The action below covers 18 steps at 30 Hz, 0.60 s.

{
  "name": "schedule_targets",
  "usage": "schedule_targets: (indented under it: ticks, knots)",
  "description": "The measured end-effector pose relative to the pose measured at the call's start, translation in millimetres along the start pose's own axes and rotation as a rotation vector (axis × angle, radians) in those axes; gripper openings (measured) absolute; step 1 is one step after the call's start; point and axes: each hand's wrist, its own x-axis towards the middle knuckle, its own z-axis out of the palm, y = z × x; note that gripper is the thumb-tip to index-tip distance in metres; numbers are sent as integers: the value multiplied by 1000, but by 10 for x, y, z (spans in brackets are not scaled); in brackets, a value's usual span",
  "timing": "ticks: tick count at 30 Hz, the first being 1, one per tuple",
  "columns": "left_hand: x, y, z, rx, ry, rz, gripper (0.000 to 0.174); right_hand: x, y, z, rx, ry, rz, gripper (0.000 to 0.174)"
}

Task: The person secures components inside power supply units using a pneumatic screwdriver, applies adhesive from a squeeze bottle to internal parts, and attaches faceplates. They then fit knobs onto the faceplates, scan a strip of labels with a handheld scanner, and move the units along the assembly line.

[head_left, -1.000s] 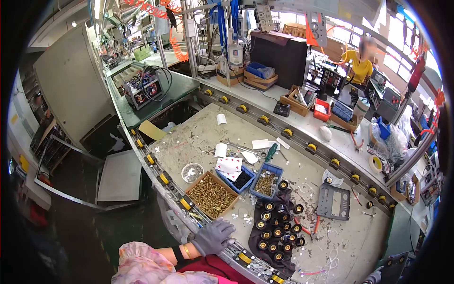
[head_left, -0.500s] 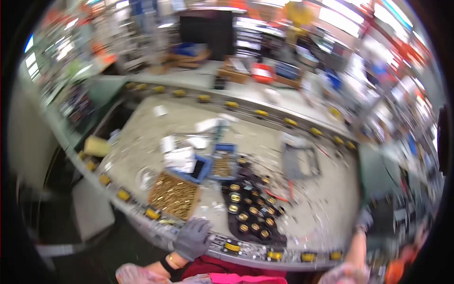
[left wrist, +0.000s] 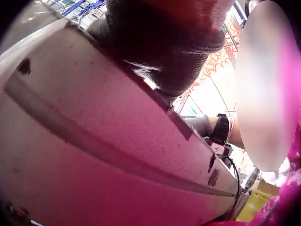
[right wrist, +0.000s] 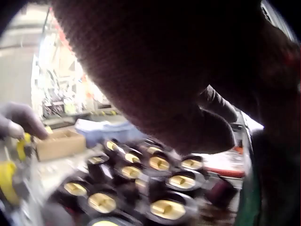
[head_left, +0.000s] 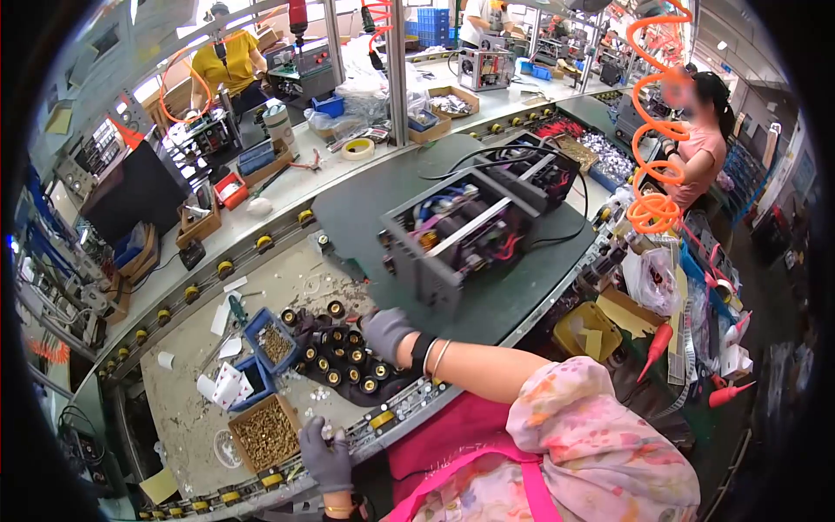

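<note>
My left hand (head_left: 326,457), in a grey glove, rests at the near rail (head_left: 383,421) beside a cardboard box (head_left: 264,435) of small brass pieces. In the left wrist view its gloved palm (left wrist: 164,61) lies over the rail's edge. My right hand (head_left: 389,335), also gloved, is low over the right end of a cluster of black round parts with brass centres (head_left: 335,357). These parts lie on a dark cloth (head_left: 361,396). The right wrist view shows the loosely bent thumb (right wrist: 207,134) above the parts, with nothing seen held; the other fingertips are mostly hidden.
Blue bins (head_left: 270,345) of small parts stand left of the cluster. Right of it, a metal-framed electronic unit (head_left: 461,230) with a trailing black cable sits on a dark green board (head_left: 365,191). Two other people work beyond. An orange coiled hose (head_left: 654,130) hangs at right.
The head view has turned right. My right hand has come from the right end of the table, beside a dark unit, to the black parts. My left hand stays at the rail.
</note>
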Motion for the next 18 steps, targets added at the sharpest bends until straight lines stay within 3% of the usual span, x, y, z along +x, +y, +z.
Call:
schedule_targets:
  ticks: [2,4,5,8,12,14,18]
  knots:
    - [92,-72,-98,-204,-28,-47,39,-244,-298,-69,129,123,-241,41]
    - [280,-41,-273,-247,1,-2,43,-632,-419,-455,420,-54,-465,29]
    - [397,3,-361,-271,15,19,45,-781,-443,-489,500,-44,-570,24]
    - [774,167,-618,-305,55,65,50,-1141,-341,-623,640,203,-730,21]
    - [1265,309,-678,-442,70,75,49,-1153,229,-950,783,532,-673,18]
    - [1486,297,-621,-301,120,143,50,-935,694,-1091,846,775,-562,20]
    - [1723,450,-437,-139,189,146,52,-331,1675,-1110,380,895,-143,36]
